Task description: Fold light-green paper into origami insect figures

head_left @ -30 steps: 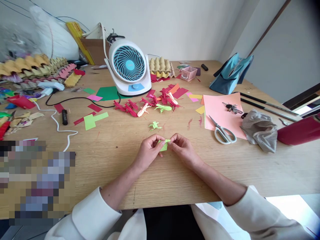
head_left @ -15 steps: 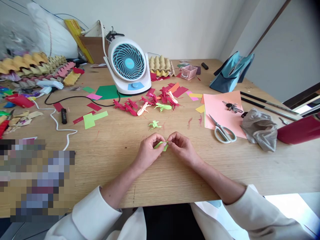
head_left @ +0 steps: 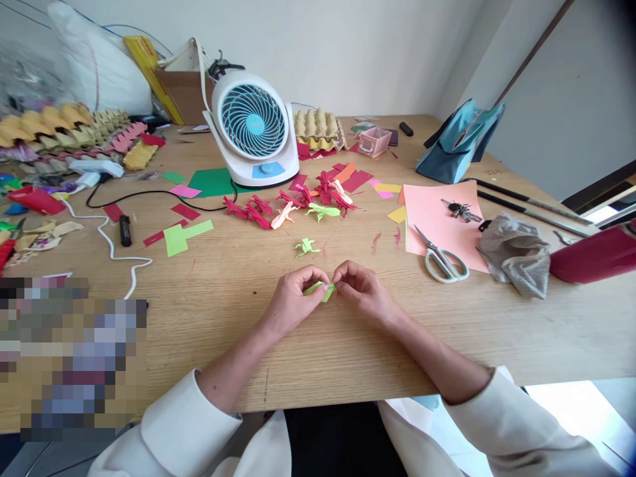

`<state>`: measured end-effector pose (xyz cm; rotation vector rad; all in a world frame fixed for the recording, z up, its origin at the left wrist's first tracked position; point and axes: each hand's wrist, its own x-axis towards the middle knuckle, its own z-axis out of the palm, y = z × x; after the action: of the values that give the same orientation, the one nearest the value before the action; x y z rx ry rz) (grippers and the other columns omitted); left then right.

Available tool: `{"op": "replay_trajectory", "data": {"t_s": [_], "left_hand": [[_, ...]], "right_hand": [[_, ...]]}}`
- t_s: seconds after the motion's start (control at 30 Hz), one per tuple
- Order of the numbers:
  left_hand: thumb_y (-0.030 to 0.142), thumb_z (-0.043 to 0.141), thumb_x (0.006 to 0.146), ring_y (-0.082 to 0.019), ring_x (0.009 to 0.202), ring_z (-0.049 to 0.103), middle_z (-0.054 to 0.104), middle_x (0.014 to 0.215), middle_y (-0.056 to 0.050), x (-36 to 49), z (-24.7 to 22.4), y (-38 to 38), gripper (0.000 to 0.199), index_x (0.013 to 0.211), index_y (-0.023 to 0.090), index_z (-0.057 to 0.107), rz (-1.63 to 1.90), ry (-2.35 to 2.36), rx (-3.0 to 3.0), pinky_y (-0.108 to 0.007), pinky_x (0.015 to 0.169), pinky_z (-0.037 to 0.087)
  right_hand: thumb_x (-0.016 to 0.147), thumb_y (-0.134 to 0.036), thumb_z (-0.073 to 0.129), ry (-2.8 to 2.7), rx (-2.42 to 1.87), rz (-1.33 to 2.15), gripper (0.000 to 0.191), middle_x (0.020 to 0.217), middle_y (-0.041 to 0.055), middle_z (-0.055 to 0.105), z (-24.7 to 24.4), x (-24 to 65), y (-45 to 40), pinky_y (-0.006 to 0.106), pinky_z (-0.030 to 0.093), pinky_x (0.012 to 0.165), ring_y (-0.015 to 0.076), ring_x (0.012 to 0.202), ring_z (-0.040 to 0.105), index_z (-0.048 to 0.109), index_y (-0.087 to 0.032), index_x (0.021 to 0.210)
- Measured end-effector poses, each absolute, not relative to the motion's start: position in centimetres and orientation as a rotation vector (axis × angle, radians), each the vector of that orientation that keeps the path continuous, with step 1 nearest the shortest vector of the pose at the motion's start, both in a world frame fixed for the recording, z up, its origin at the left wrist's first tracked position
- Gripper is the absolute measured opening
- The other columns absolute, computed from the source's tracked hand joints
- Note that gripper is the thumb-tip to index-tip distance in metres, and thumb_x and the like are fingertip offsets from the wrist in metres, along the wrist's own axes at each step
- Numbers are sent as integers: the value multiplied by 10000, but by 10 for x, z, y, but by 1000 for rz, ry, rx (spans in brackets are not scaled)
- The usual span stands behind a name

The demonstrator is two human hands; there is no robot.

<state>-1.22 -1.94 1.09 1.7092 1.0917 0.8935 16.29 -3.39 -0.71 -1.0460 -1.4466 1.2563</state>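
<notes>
A small piece of light green folded paper [head_left: 327,293] is pinched between my two hands near the table's front. My left hand [head_left: 298,295] grips its left part between thumb and fingers. My right hand [head_left: 362,289] pinches the right end, its fingertips close to those of the left. Just beyond them lies a small light green paper figure [head_left: 307,248] with thin legs. Farther back, several red folded paper figures [head_left: 254,211] rest in a loose row with peach ones and another green figure [head_left: 323,211]. My fingers hide part of the held paper.
A white fan [head_left: 255,126] stands behind the figures. To the right, scissors [head_left: 440,257] and keys [head_left: 463,211] lie on pink paper [head_left: 422,205], near a grey cloth [head_left: 517,255] and a red cylinder [head_left: 593,255]. Green paper pieces [head_left: 177,240] and a white cord [head_left: 112,245] lie left.
The hands stay in nearly the same place, both still pinching the green paper, with only a slight shift of the fingers. The whole view has moved a little.
</notes>
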Motion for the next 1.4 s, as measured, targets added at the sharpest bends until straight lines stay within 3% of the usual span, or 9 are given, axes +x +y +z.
{"op": "replay_trajectory", "data": {"t_s": [0.23, 0.37, 0.7, 1.13, 1.4], "left_hand": [[217, 580, 800, -103, 625, 556, 641, 706, 12, -14, 8, -19, 70, 774, 175, 629, 922, 1111, 1844, -206, 612, 434], [187, 573, 804, -117, 680, 594, 671, 763, 0, -15, 4, -19, 77, 826, 179, 647, 919, 1114, 1931, -207, 644, 447], [178, 579, 793, -135, 719, 634, 691, 780, -9, -15, 5, -20, 66, 810, 185, 643, 899, 1135, 1962, -201, 632, 460], [205, 593, 795, -116, 657, 589, 668, 740, 3, -12, 10, -21, 55, 752, 184, 621, 899, 1130, 1916, -199, 619, 455], [240, 624, 823, -129, 679, 618, 711, 786, -8, -14, -1, -16, 99, 870, 188, 694, 896, 1159, 1904, -220, 649, 455]], "right_hand": [[815, -336, 652, -1432, -1087, 1331, 163, 784, 14, 628, 1, 166, -34, 283, 454, 676, 147, 719, 585, 612, -181, 845], [804, -433, 687, -1410, -1077, 1352, 265, 743, 9, 614, 0, 167, -32, 272, 448, 653, 136, 690, 556, 609, -180, 788], [740, -468, 752, -1347, -1021, 1388, 327, 718, -11, 580, -6, 166, -29, 259, 412, 605, 118, 646, 518, 591, -188, 792], [762, -419, 743, -1357, -985, 1320, 285, 769, 4, 586, -6, 164, -29, 264, 446, 622, 130, 698, 535, 585, -199, 852], [833, -317, 662, -1451, -976, 1238, 174, 826, 7, 595, -15, 164, -31, 271, 458, 679, 132, 733, 563, 569, -216, 940]]}}
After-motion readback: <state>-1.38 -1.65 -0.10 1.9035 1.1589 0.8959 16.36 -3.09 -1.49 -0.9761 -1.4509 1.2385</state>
